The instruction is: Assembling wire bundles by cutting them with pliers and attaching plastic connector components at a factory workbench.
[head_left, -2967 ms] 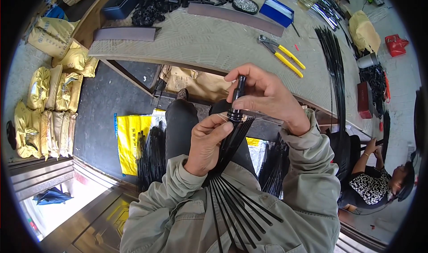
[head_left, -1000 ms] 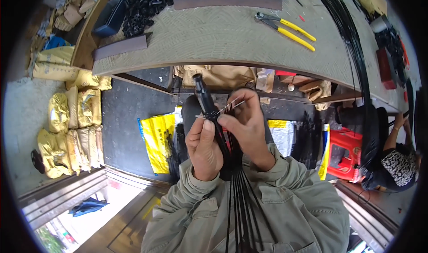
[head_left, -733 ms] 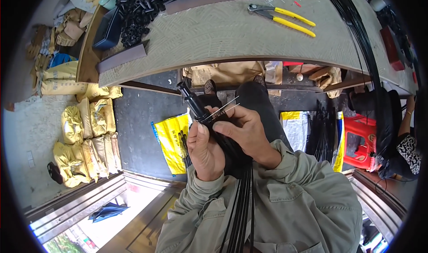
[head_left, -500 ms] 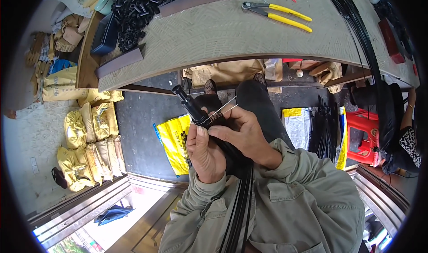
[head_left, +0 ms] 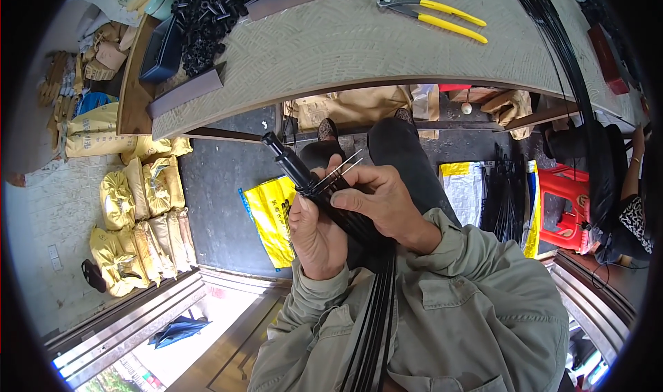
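In front of my body lies a black tube (head_left: 290, 164) with a stepped, narrower tip, tilted up to the left. A bundle of long thin black ribs (head_left: 371, 309) runs from it down along my jacket, like an umbrella frame. My left hand (head_left: 319, 243) is closed around the tube's lower end from beneath, its thumb beside the collar. With thumb and bent fingers, my right hand (head_left: 380, 199) pinches thin ribs near that collar. A few slender metal ends (head_left: 347, 168) stick out past the right fingers. Where the ribs meet the collar is partly hidden by my fingers.
Ahead is a workbench (head_left: 318, 54) with yellow-handled pliers (head_left: 442, 21), a heap of small black parts (head_left: 200, 19) and a dark rib bundle (head_left: 552, 40) hanging over its right side. Yellow sacks (head_left: 138, 254) line the left wall. A red stool (head_left: 563, 206) and another person are at right.
My right thumb has moved slightly right, away from my left thumb. My left thumb has shifted a little down and left. The tube's tip has drifted slightly left.
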Motion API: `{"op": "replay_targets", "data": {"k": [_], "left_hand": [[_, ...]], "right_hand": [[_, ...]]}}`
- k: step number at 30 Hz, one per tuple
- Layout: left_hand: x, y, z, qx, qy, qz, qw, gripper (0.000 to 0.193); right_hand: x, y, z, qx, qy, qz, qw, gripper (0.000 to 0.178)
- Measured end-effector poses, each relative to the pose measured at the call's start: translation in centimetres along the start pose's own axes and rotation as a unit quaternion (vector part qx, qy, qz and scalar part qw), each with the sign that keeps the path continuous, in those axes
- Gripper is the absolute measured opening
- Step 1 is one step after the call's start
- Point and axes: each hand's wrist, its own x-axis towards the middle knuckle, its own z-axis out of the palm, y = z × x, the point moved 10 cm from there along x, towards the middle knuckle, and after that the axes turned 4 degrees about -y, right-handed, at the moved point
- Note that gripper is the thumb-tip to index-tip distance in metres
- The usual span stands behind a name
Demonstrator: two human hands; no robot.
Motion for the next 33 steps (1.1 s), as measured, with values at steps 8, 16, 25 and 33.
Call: {"op": "replay_targets", "data": {"k": [8,16,25,33], "left_hand": [[-0.2,0.3,0.2,-0.015,-0.009,0.009,1.000,0.039],[0.2,0.3,0.9,-0.002,-0.010,0.014,1.000,0.038],[-0.5,1.4,0.9,0.243,0.000,-0.109,0.964,0.066],[-2.9,6.5,5.9,0.250,0.004,0.266,0.931,0.037]], "right_hand": [[-1.0,-3.3,1.0,-0.185,0.027,-0.103,0.977,0.013],[0.2,-0.1,1.0,-0.026,-0.035,0.007,0.999,0.017],[0.0,-0.7,2.3,0.091,-0.063,0.056,0.992,0.009],[-1.3,-7.2,4.7,-0.245,-0.030,-0.328,0.912,0.017]]}}
